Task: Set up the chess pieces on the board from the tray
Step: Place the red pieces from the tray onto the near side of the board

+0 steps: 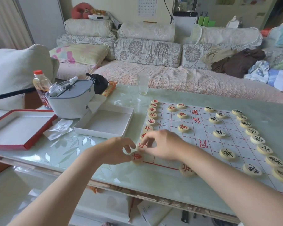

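Left hand (119,148): fingers curled, pinching the round pale wooden piece with a red character (137,157), which sits on the near corner of the white paper board with red grid lines (203,128). Right hand (164,145): fingertips pinch the neighbouring red-marked disc (141,145), touching the first, just beyond it. Shallow white cardboard tray (104,123) lies beyond the left hand. Black-marked discs (227,154) line up right of the right forearm.

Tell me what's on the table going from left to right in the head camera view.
Red-rimmed box lid → grey container → white tray → row of red-lettered pieces → row of black-lettered pieces.
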{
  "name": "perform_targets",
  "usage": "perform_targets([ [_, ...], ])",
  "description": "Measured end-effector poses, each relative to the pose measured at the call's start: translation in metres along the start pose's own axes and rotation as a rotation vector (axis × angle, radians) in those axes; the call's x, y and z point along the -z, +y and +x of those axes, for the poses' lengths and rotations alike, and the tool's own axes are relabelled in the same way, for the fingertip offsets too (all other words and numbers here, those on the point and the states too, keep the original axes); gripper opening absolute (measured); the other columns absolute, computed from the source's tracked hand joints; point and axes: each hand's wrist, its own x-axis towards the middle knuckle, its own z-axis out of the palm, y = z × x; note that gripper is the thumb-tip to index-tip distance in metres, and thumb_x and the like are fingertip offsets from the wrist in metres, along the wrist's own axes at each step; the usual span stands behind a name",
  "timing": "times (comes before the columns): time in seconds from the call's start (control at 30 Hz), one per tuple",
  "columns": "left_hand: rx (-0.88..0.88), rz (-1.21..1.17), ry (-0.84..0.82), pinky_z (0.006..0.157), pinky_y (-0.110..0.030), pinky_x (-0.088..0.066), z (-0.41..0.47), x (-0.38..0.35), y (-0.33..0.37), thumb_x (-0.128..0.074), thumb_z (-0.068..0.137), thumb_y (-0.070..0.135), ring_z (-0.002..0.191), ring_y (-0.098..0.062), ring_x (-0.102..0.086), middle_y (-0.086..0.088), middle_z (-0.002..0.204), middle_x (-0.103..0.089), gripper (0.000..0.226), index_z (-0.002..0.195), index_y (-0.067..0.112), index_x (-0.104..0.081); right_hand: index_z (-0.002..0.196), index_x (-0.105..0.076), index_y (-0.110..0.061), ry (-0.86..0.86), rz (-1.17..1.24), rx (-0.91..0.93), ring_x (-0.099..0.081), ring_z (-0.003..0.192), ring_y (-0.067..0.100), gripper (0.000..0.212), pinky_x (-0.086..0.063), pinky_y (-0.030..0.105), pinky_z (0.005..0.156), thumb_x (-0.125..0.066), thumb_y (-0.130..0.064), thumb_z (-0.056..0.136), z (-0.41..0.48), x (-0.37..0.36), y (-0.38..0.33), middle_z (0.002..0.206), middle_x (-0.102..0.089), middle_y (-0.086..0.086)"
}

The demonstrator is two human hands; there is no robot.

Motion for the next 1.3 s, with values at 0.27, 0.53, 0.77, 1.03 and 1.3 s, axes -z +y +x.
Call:
perform_targets([
  [0.27,-0.01,0.017,0.136,0.08,-0.017,-0.038,0.024,-0.004,0.01,-0.057,0.089,0.024,0.087,-0.006,-0.053,0.017,0.112,-0.058,0.034,0.121,0.035,-0.06,0.113,-0.063,-0.044,0.03,-0.103,-0.076,-0.061,0.099,0.013,0.031,-0.047,0.029,0.083,-0.065,-0.051,0.082,0.013,-0.014,0.01,0.108,-0.067,-0.017],
  [0.53,-0.027,0.06,0.088,0.082,-0.021,-0.036,0.033,-0.004,0.007,-0.052,0.092,0.02,0.094,-0.01,-0.05,0.011,0.124,-0.055,0.038,0.123,0.04,-0.061,0.106,-0.065,-0.038,0.067,-0.106,-0.051,-0.059,0.095,0.012,0.03,-0.045,0.028,0.078,-0.071,-0.05,0.078,0.022,-0.021,0.007,0.102,-0.065,-0.015],
  [0.77,-0.025,-0.011,0.144,0.082,-0.018,-0.037,0.035,-0.004,0.008,-0.051,0.093,0.014,0.094,-0.01,-0.051,0.011,0.122,-0.056,0.043,0.132,0.032,-0.054,0.109,-0.06,-0.042,0.045,-0.045,-0.105,-0.06,0.1,0.013,0.027,-0.046,0.029,0.079,-0.063,-0.035,0.084,0.024,-0.008,0.013,0.108,-0.066,-0.017],
  [1.03,0.015,0.007,0.199,0.091,-0.027,-0.046,0.054,-0.004,0.022,-0.047,0.094,0.016,0.109,-0.015,-0.056,0.009,0.129,-0.057,0.04,0.131,0.03,-0.052,0.116,-0.061,-0.04,0.11,-0.062,-0.145,-0.059,0.107,0.015,0.031,-0.041,0.028,0.077,-0.059,-0.025,0.089,0.034,-0.01,0.029,0.115,-0.064,-0.015],
  [1.3,0.016,0.05,0.161,0.089,-0.025,-0.04,0.067,-0.004,0.027,-0.045,0.094,0.017,0.117,-0.018,-0.053,0.009,0.136,-0.053,0.045,0.137,0.032,-0.046,0.11,-0.061,-0.036,0.126,-0.083,-0.111,-0.06,0.105,0.018,0.023,-0.04,0.029,0.075,-0.065,-0.038,0.087,0.048,-0.018,0.029,0.111,-0.065,-0.01],
])
